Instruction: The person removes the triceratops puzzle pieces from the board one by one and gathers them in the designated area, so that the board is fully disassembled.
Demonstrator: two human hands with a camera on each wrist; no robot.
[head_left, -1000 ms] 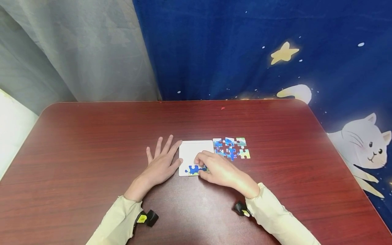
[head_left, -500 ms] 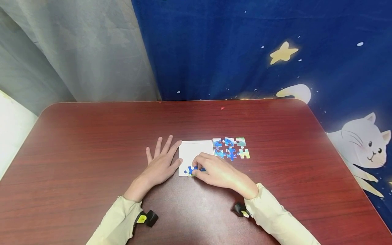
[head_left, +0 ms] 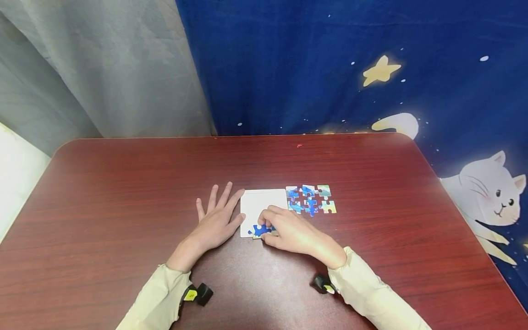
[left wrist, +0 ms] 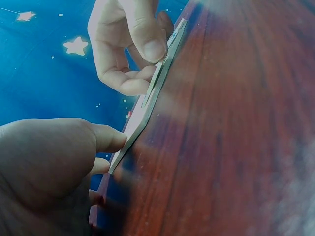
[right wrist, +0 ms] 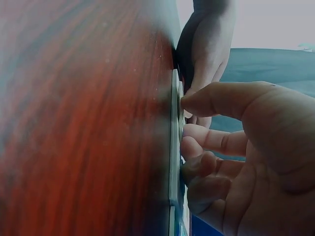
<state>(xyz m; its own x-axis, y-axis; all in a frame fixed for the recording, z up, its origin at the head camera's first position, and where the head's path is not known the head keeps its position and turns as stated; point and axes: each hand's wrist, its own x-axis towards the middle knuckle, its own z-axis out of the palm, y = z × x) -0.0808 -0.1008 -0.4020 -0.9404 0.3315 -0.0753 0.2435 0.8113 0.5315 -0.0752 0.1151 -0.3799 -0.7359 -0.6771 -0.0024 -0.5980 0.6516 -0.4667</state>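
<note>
A white puzzle board (head_left: 262, 203) lies on the table. My left hand (head_left: 217, 223) rests flat at its left side with fingers spread, the thumb and index finger touching the board's edge. Over the board's lower part, my right hand (head_left: 294, 231) pinches a blue and green jigsaw piece (head_left: 259, 231) between thumb and fingers. In the left wrist view that piece (left wrist: 152, 87) sits slightly tilted on the board. More blue shows under the right fingers, but they hide most of it. The right wrist view has the thumb on the near edge of the piece.
Several loose jigsaw pieces (head_left: 311, 205), blue, green and yellow, lie in two rows just right of the board. A small red scrap (head_left: 299, 145) is near the far edge of the brown table (head_left: 123, 201). Curtains (head_left: 288, 68) hang behind it.
My right hand has shifted slightly left and its fingers have changed their grip on the jigsaw piece, which moved a little left and toward the near edge. The left hand stays put.
</note>
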